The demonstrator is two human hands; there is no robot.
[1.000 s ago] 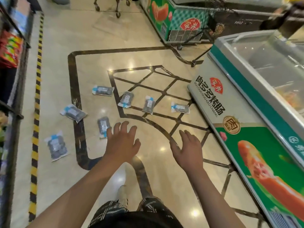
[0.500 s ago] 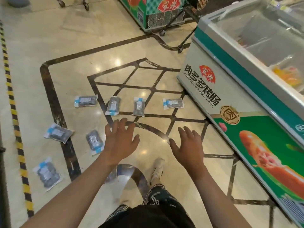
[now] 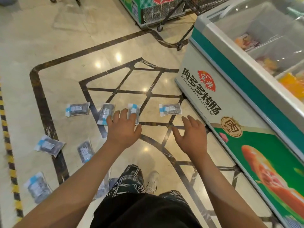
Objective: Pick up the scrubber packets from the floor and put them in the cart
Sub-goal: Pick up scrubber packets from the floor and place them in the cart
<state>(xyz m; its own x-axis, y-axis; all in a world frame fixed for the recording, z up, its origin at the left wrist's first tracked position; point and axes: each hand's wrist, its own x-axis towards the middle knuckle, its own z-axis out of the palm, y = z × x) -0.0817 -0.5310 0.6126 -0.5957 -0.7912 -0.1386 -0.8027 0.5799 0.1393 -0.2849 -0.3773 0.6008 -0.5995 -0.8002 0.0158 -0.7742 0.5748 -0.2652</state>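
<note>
My left hand open and empty, fingers spread over a scrubber packet on the floor, my right hand open too, more packets scattered left, freezer close on the right, cart beyond it

The scene is brightly and evenly lit from overhead — round white glare spots sit on the polished floor, near its far edge and again close to the person's feet, and shadows are faint. The glass lid of the freezer catches pale reflections. Wide-angle bending curves straight lines toward the frame edges, and detail is soft throughout — small print on the packets is unreadable.
</note>
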